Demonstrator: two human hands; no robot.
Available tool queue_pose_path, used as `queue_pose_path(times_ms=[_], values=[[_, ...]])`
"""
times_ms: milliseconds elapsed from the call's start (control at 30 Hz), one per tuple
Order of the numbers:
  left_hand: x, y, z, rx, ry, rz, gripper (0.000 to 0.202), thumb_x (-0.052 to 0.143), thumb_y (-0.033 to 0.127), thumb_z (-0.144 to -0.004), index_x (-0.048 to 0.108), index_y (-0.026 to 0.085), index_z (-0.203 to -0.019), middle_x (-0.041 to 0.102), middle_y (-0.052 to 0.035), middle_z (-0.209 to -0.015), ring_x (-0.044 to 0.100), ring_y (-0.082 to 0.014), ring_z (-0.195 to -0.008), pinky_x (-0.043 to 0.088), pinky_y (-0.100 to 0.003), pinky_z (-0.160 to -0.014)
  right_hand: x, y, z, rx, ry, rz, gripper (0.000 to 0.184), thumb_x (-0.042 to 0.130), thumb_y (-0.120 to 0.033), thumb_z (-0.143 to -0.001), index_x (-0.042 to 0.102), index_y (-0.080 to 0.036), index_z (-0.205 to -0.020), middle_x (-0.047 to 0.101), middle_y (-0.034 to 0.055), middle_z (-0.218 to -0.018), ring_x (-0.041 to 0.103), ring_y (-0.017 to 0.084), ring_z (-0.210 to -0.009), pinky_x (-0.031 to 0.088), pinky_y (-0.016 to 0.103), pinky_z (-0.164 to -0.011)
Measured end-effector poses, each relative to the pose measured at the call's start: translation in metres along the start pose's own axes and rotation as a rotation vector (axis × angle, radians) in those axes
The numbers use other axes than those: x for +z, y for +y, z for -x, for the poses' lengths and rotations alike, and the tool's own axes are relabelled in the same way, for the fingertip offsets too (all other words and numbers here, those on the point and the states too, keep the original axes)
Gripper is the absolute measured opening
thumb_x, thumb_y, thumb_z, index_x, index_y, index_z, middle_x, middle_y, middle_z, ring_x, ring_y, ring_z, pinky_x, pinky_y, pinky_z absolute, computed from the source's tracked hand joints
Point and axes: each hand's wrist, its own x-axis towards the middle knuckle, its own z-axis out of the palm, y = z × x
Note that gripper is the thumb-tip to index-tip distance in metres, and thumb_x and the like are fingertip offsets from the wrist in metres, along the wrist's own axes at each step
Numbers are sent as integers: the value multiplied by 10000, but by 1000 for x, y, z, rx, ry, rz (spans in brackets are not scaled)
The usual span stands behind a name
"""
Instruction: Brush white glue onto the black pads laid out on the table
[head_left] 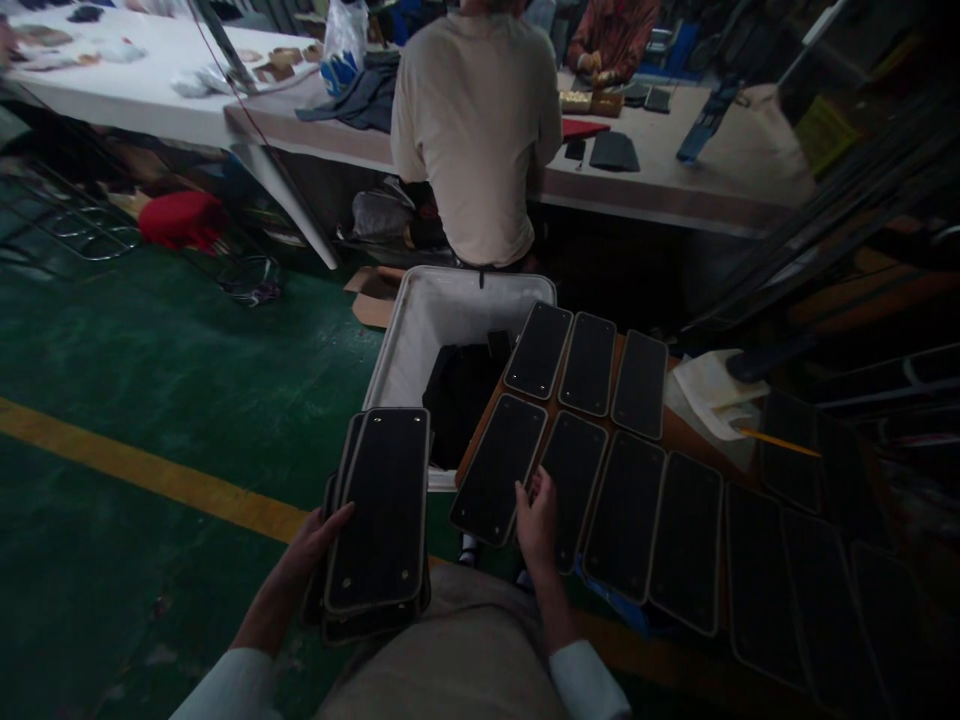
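My left hand (319,540) grips the left side of a stack of black rectangular panels with pale edging (382,515), resting on my lap. My right hand (536,520) lies with its fingers on the near end of a black panel (499,468) laid on a brown board (679,435). Several more black panels (626,515) lie side by side in two rows across that board. Whether the right fingers pinch the panel or only touch it is unclear.
A white bin (450,300) holding dark fabric stands just ahead on the green floor (150,380) with a yellow line. A person in a beige shirt (476,130) sits with their back to me at a long table (660,190). A red stool (180,218) stands at left.
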Motion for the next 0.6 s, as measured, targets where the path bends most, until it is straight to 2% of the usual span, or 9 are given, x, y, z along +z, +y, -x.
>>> queue_pose_path(times_ms=[100, 200, 267, 333, 400, 467, 533, 600], values=[[28, 22, 6, 61, -107, -21, 395, 760, 349, -778, 649, 141, -1094, 775, -106, -948, 748, -262, -797, 626, -327, -656, -12, -27, -5, 27, -146, -168, 610, 644, -596, -757, 579, -200, -1217, 661, 125, -1112, 645, 261, -1012, 531, 415, -869], [64, 40, 10, 111, -332, -103, 469, 768, 418, -751, 653, 145, -1115, 768, -82, -954, 729, -254, -822, 604, -315, -682, -27, -71, -38, 75, -242, -333, 686, 652, -632, -754, 524, -240, -1301, 650, 99, -1170, 649, 248, -1022, 553, 399, -840], [89, 47, 15, 129, -462, -211, 489, 775, 441, -732, 662, 136, -1098, 760, -71, -929, 712, -255, -838, 582, -303, -691, -43, -100, -64, 2, -300, -284, 728, 696, -638, -717, 536, -243, -1306, 638, 93, -1222, 623, 246, -1095, 530, 384, -899], [112, 49, 19, 129, -563, -297, 502, 786, 436, -714, 658, 136, -1095, 748, -65, -945, 695, -258, -884, 565, -300, -720, -64, -120, -82, -55, -392, -193, 680, 720, -643, -694, 614, -230, -1224, 657, 82, -1201, 611, 241, -1121, 496, 375, -959], [131, 45, 22, 96, -657, -325, 516, 792, 422, -699, 644, 145, -1107, 738, -66, -982, 684, -263, -922, 558, -312, -754, -88, -126, -89, -39, -532, -114, 598, 743, -627, -682, 675, -217, -1112, 697, 64, -1113, 639, 241, -1063, 508, 375, -939], [146, 39, 24, 31, -738, -317, 517, 797, 397, -683, 633, 155, -1110, 732, -71, -1012, 685, -268, -937, 557, -329, -776, -111, -119, -84, 29, -658, -74, 537, 766, -584, -683, 685, -219, -1069, 723, 40, -1023, 676, 240, -958, 546, 380, -861], [159, 31, 24, -36, -792, -302, 511, 797, 358, -671, 624, 161, -1110, 731, -77, -1034, 691, -270, -938, 556, -344, -795, -130, -105, -74, 56, -683, -64, 523, 788, -519, -686, 670, -236, -1109, 729, 21, -1015, 689, 236, -920, 563, 381, -824], [172, 23, 25, -98, -824, -316, 514, 797, 321, -665, 611, 160, -1116, 731, -84, -1048, 696, -268, -934, 554, -349, -808, -146, -90, -63, -9, -638, -54, 561, 809, -441, -682, 642, -247, -1181, 719, 18, -1090, 676, 232, -997, 547, 377, -885]])
